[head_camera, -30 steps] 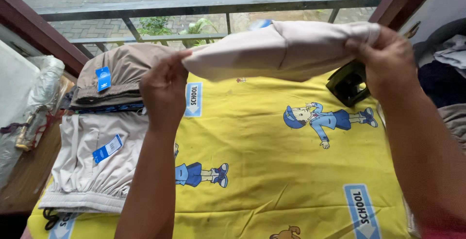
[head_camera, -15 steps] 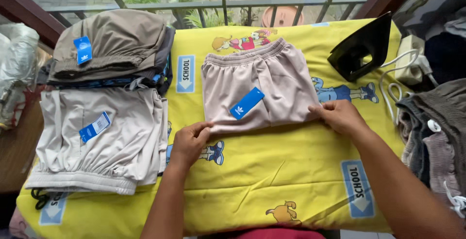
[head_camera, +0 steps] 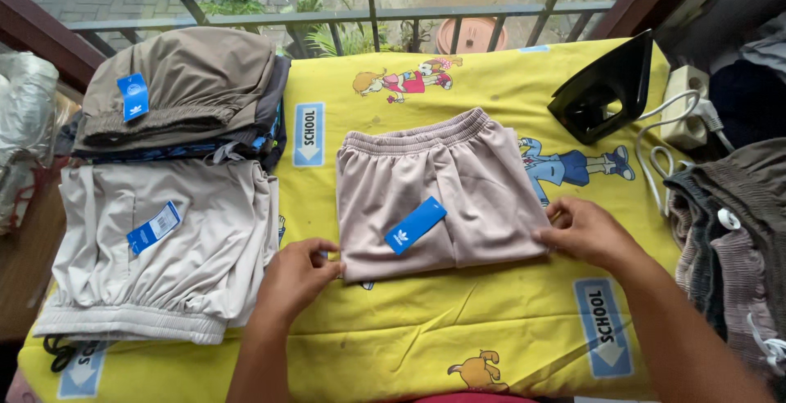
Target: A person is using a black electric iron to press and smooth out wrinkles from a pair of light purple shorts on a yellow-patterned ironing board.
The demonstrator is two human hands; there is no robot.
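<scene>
A folded pinkish-beige pair of shorts (head_camera: 458, 182) with a blue hang tag (head_camera: 416, 225) lies flat in the middle of the yellow cartoon-print cloth (head_camera: 458, 329). My left hand (head_camera: 296, 276) rests at its near left corner, fingertips touching the fabric edge. At the near right corner my right hand (head_camera: 585, 231) pinches the hem. The elastic waistband points away from me.
A cream folded garment (head_camera: 176, 247) with a blue tag lies at the left, with a stack of folded clothes (head_camera: 184, 92) behind it. A black iron (head_camera: 610, 88) stands at the far right beside a white power strip (head_camera: 686, 108). Unfolded clothes (head_camera: 737, 239) pile at the right edge. A railing runs behind.
The shorts went from held up in the air to lying folded on the cloth. Both hands now sit at its near corners, nearly where they were half a second ago.
</scene>
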